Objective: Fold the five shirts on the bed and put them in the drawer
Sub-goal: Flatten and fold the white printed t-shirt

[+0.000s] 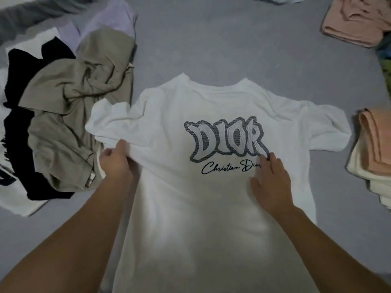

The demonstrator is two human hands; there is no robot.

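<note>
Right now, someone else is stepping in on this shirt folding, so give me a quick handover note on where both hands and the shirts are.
Left hand pinches the left side of the white printed shirt below its sleeve. Right hand lies flat with straight fingers on the print, holding the cloth down.
The shirt is spread on the grey bed, unfolded.
Unfolded pile at left: a tan shirt, a black garment, a lavender one.
Folded items sit at right: a peach and cream stack and a pink piece.
Left to do: fold this shirt, fold the pile, move everything to the drawer, which is not in view.
</note>
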